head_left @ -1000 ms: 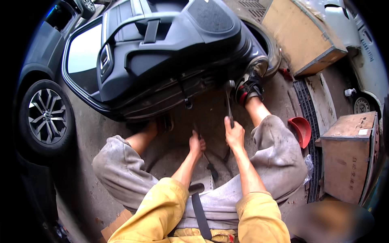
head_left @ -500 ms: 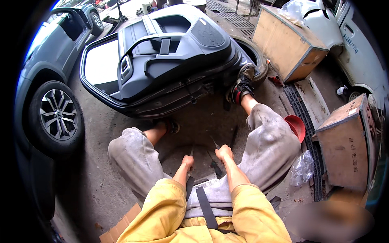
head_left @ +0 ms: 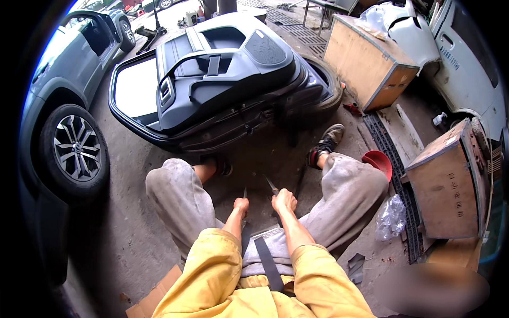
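Right shoe (head_left: 327,144) has drawn back across floor (head_left: 130,212); hands (head_left: 284,201) grip tools (head_left: 272,185).

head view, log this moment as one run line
left hand: closed on slim tool | right hand: closed on dark-handled tool | car door: inner side up, beyond both hands

handheld tools (head_left: 272,185): 2 | shoes (head_left: 332,139): 2 | wooden crates (head_left: 442,193): 2 | red bowl-shaped piece (head_left: 378,163): 1
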Demonstrator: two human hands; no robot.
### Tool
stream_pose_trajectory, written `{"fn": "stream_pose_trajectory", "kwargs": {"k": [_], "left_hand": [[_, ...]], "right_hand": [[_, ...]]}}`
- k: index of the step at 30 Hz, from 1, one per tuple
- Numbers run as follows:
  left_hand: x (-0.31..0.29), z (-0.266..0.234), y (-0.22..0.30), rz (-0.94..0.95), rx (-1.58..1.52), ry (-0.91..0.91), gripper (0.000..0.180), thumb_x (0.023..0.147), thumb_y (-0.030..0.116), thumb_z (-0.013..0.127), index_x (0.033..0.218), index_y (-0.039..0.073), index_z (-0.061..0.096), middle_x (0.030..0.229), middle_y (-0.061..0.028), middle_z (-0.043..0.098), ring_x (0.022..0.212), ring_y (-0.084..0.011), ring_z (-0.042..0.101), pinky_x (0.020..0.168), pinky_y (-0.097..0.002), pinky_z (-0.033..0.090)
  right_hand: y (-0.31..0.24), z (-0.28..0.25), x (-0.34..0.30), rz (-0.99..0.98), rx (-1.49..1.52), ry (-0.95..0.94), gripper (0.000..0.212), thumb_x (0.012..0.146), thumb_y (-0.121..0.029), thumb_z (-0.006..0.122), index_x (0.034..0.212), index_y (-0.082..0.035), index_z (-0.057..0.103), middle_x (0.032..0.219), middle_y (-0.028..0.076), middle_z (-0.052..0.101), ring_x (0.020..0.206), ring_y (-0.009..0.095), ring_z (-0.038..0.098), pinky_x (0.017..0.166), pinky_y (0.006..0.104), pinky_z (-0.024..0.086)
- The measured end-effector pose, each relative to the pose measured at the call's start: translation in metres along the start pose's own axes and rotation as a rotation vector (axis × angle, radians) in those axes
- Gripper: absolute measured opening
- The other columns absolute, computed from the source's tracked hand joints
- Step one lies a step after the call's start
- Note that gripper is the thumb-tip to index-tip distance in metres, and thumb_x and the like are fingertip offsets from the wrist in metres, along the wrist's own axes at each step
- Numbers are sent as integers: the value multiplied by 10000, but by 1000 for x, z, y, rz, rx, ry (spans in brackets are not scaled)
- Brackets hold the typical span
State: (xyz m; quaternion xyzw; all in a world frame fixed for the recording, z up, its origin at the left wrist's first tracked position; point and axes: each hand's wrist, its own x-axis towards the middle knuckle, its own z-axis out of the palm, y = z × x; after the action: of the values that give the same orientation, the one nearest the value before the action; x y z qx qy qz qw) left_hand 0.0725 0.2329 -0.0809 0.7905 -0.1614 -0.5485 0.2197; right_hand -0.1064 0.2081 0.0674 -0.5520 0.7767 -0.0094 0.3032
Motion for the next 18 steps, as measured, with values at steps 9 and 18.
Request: {"fn": "stream_pose_trajectory", "kwargs": {"k": [9, 18], "left_hand": [[-1, 12, -11, 73, -93, 28, 456, 955, 462, 595, 834, 24, 625, 621, -48, 544, 455, -174, 485, 414, -350, 369], [0, 11, -22, 38, 178, -18, 478, 972, 491, 580, 858, 28, 614, 626, -31, 529, 495, -149, 476, 441, -335, 363]], "right_hand": [[14, 19, 41, 119, 188, 120, 375, 850, -327, 736, 1006, -7, 616, 991, 251, 692, 955, 422, 680, 824, 508, 539], [63, 70, 102, 100, -20, 161, 304, 823, -116, 669, 1101, -36, 576, 1138, 181, 582, 1106, 353, 541, 945, 450, 459]]}}
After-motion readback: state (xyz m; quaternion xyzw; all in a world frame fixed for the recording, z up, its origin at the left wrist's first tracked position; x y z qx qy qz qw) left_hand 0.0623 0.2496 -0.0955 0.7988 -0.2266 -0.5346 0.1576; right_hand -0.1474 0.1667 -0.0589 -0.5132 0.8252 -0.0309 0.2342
